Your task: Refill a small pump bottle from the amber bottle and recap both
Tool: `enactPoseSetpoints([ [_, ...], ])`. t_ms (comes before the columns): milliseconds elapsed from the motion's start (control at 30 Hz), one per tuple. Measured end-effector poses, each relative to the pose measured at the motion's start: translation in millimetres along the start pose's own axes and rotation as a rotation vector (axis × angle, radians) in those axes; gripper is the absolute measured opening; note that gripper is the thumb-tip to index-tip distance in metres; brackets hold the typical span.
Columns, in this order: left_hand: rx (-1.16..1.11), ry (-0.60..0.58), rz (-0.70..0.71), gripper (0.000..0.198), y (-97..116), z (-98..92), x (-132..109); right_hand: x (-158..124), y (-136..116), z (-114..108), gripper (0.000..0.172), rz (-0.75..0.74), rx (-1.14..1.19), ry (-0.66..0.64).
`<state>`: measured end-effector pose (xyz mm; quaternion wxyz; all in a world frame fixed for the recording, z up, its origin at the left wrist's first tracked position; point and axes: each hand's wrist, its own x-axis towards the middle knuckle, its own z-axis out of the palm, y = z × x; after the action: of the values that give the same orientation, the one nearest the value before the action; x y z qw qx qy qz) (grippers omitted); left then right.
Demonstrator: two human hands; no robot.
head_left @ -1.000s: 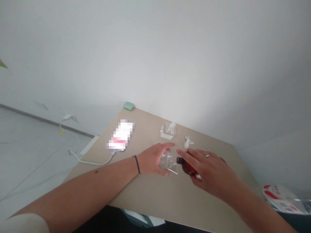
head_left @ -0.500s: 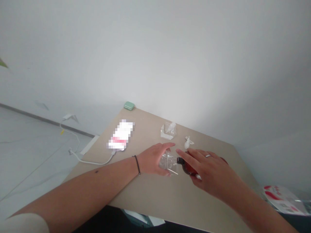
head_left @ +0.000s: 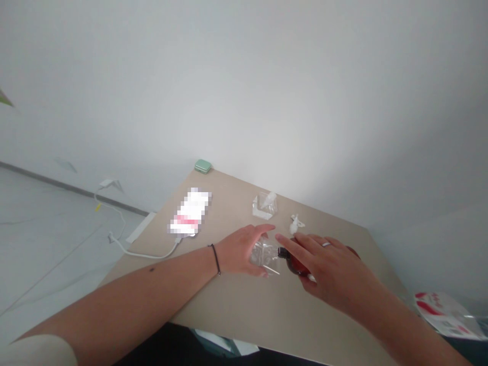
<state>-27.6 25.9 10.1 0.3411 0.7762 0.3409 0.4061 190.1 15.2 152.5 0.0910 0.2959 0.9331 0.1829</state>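
My left hand (head_left: pixel 244 251) is wrapped round a clear plastic bottle (head_left: pixel 264 254), its thumb and fingers on either side. In my right hand (head_left: pixel 324 264) is a brown bottle (head_left: pixel 297 265), tilted over on its side with its dark threaded neck pointing left. The two bottle openings meet or nearly meet; whether they touch, I cannot tell. No liquid can be made out passing between them. Just beyond my right hand a white pump top (head_left: pixel 294 224) lies on the table (head_left: pixel 244 310).
A clear plastic piece with a white nozzle (head_left: pixel 264 205) lies near the wall. On the left are a phone (head_left: pixel 190 212) with a white cable (head_left: pixel 152 256) and a small green case (head_left: pixel 203 165). A red and white package (head_left: pixel 444 312) is at the lower right.
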Motion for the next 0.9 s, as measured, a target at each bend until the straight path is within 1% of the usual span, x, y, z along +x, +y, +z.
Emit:
enactPoseSetpoints([
  [400,-0.019,-0.003,-0.011,0.106,0.9,-0.5,-0.5,4.3,0.2,-3.6,0.094,-0.023,-0.017,-0.017],
  [733,-0.003,-0.007,-0.013,0.106,0.3,-0.7,0.1,7.5,-0.4,-7.8,0.094,-0.036,-0.031,-0.043],
  [900,-0.004,-0.002,-0.005,0.106,1.0,-0.3,0.4,9.3,-0.4,-9.8,0.092,-0.044,-0.042,-0.065],
])
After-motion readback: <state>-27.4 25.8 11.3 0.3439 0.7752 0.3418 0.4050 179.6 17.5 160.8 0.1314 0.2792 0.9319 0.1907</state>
